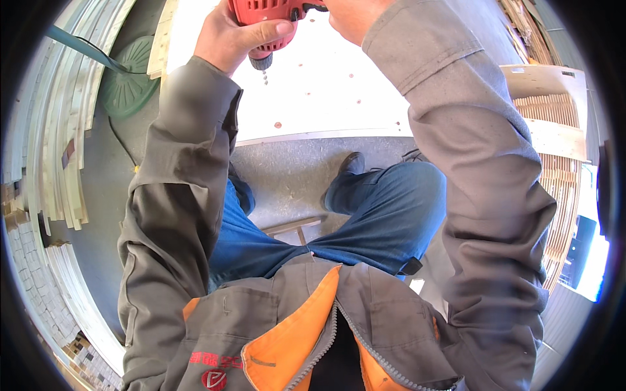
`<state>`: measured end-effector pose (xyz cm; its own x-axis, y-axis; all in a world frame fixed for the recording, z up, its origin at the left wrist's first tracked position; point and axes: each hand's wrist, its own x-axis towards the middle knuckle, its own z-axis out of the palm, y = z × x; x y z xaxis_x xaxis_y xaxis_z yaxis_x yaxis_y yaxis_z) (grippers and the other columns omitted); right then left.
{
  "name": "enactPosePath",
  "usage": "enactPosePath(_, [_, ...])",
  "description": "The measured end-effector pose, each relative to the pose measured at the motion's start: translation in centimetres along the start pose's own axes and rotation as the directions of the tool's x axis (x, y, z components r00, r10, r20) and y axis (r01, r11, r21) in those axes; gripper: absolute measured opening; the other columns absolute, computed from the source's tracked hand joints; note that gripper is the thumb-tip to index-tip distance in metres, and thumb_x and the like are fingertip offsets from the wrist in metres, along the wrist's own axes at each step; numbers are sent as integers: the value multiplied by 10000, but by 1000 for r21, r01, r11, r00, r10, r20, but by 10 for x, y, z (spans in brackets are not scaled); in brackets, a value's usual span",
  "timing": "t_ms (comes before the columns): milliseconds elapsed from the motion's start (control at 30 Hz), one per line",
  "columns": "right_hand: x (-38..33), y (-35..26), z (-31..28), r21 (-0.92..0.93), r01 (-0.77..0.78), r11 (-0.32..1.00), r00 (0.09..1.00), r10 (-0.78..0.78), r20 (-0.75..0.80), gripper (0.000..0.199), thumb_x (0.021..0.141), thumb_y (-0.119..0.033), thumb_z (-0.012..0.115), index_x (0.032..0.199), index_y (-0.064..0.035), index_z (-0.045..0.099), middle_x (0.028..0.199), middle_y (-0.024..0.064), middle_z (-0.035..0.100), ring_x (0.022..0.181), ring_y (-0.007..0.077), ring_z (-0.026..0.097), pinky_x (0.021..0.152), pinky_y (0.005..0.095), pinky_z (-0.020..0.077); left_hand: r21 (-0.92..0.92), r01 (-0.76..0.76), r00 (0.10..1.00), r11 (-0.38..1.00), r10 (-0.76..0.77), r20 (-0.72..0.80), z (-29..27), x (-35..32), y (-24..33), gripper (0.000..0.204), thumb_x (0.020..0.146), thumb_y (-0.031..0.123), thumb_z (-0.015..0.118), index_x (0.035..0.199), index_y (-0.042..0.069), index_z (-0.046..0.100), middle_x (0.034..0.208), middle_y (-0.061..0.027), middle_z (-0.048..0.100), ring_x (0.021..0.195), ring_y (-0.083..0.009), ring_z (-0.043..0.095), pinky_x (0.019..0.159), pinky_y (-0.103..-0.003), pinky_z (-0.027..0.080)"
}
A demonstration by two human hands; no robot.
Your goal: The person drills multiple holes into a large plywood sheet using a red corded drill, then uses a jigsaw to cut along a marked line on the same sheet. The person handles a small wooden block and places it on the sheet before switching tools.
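Observation:
A red power drill (pixel 261 9) is held up at the top edge, over a bright white board. Its black chuck (pixel 261 62) carries a thin bit that points down towards me. My left hand (pixel 225 34) is wrapped around the drill body from the left, with the thumb lying across the red housing. At the handle end, on the drill's right, my right hand (pixel 355 18) grips it; the upper edge cuts off most of those fingers. The board (pixel 319 107) shows small scattered brown spots, and whether the bit touches it is not clear.
My legs in blue jeans (pixel 385 202) are beneath the board's near edge. Long wooden strips (pixel 55 130) lie stacked at the left, beside a round green base (pixel 130 78) with a pole. A wooden crate (pixel 548 140) holding thin slats stands at the right.

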<state>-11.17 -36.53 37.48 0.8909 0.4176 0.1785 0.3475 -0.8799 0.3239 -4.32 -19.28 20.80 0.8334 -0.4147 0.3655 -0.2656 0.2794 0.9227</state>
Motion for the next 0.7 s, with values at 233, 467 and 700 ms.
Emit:
enactPosePath(233, [6, -9, 11, 54, 7, 998, 1000, -5, -28, 216, 974, -166, 534, 1063, -13, 659, 924, 212, 734, 875, 398, 735, 767, 494, 577, 60, 85, 996, 995, -86, 5, -15, -10, 7, 686, 776, 316, 895, 1321, 16, 606, 1168, -87, 714, 1048, -198, 689, 909, -361, 558])
enactPosePath(467, [-4, -11, 16, -6, -18, 1000, 998, 18, -53, 201, 961, -155, 559, 1095, -23, 634, 909, 191, 711, 832, 376, 739, 713, 475, 589, 116, 11, 1000, 993, -11, -4, -7, -11, 8, 663, 773, 326, 888, 1292, 14, 619, 1107, -89, 720, 950, -175, 696, 788, -320, 577])
enactPosePath(700, [-18, -23, 21, 91, -40, 995, 997, 47, -69, 191, 940, -151, 588, 1083, -32, 632, 883, 179, 698, 817, 364, 743, 681, 456, 596, 120, 66, 997, 991, -69, 21, -15, -22, 8, 670, 753, 281, 888, 1292, 5, 604, 1071, -66, 715, 918, -151, 683, 768, -295, 558])
